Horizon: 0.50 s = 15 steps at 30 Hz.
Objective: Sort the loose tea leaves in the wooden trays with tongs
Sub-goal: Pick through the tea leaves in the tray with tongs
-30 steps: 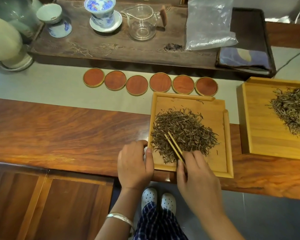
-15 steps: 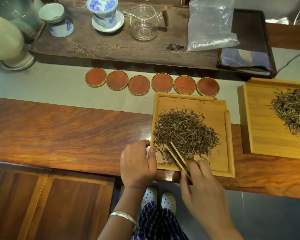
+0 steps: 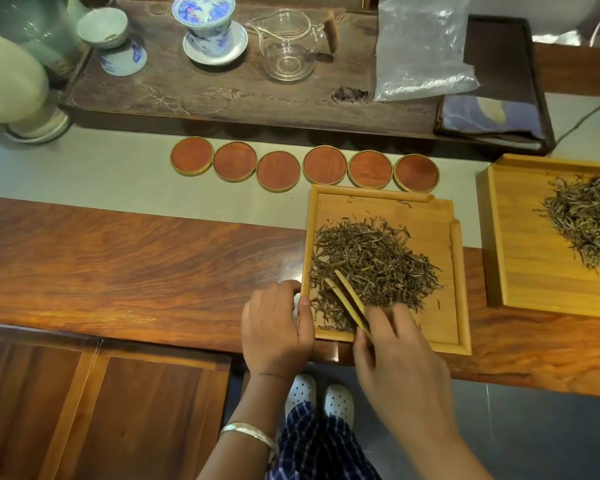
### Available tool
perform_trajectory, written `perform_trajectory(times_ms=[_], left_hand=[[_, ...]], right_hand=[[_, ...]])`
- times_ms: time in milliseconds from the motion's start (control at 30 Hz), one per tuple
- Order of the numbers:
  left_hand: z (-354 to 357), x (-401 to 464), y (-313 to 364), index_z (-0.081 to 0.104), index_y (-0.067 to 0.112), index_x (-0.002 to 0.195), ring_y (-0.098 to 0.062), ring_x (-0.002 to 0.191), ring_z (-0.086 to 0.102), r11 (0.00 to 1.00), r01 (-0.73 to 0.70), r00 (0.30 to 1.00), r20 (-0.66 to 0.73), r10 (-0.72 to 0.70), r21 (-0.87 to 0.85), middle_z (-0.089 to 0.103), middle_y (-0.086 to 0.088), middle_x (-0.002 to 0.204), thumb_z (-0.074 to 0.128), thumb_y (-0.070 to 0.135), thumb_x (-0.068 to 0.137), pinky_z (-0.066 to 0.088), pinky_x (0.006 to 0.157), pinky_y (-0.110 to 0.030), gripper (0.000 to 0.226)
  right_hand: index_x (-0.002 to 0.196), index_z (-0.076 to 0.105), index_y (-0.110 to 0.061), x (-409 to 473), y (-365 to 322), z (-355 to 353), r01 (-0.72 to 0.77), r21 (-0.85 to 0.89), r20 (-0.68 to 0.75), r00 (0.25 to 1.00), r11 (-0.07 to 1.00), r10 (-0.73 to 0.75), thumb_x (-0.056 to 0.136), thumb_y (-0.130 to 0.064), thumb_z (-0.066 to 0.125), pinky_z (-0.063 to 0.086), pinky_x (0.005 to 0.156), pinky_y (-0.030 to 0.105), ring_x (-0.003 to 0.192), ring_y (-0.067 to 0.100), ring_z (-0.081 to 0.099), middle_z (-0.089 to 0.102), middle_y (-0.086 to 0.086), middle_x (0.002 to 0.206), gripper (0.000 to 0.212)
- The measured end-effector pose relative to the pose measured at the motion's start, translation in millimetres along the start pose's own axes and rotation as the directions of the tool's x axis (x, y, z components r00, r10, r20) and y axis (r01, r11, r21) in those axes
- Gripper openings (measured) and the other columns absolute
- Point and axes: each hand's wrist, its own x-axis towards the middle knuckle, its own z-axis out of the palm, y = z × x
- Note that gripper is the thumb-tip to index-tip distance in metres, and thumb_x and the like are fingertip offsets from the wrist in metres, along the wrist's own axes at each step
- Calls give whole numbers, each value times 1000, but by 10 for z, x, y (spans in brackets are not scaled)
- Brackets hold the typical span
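A light wooden tray (image 3: 459,289) lies at the table's front edge with a heap of dark loose tea leaves (image 3: 374,265) in it. My right hand (image 3: 399,358) grips bamboo tongs (image 3: 347,299), whose two tips are slightly apart and rest in the left front part of the heap. My left hand (image 3: 274,330) clasps the tray's front left corner, thumb on the rim. A second, larger wooden tray (image 3: 499,237) stands to the right with its own pile of paler tea leaves (image 3: 589,223), cut off by the frame edge.
Several round reddish coasters (image 3: 323,166) line up behind the near tray. A dark tea tray (image 3: 222,95) at the back carries a blue-and-white lidded cup (image 3: 208,26), a glass pitcher (image 3: 288,46), small cups and a plastic bag (image 3: 423,46). Pale vases (image 3: 11,84) stand far left.
My right hand drew the tongs back towards the tray's front edge, then pushed them a little to the left into the heap. My left hand stayed on the tray corner.
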Motion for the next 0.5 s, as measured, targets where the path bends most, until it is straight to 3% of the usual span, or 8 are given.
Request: perform_trajectory(times_ms=[267, 367, 500], left_hand=[[-6, 9, 6, 61, 18, 88, -11, 69, 37, 1000, 19, 1000, 19, -19, 1, 51, 6, 73, 50, 27, 84, 24, 67, -27, 14], [-4, 4, -2, 61, 18, 88, -12, 69, 39, 1000, 14, 1000, 17, -14, 1, 51, 6, 73, 51, 26, 84, 24, 66, -27, 13], [-3, 6, 0, 56, 18, 84, -15, 66, 40, 1000, -4, 1000, -4, 4, 13, 48, 6, 71, 48, 27, 84, 24, 65, -27, 12]], right_hand=[[85, 56, -17, 46, -72, -188, -27, -40, 34, 999, 999, 28, 73, -19, 74, 30, 37, 18, 56, 15, 52, 45, 0, 79, 22], [88, 58, -17, 3, 7, -215, -57, -34, 28, 998, 998, 58, 77, -23, 69, 27, 39, 16, 54, 12, 42, 48, 0, 81, 16], [98, 61, -13, -55, 196, -241, -94, 38, -60, 994, 995, 96, 84, -24, 61, 41, 40, 21, 55, 14, 50, 51, 2, 88, 18]])
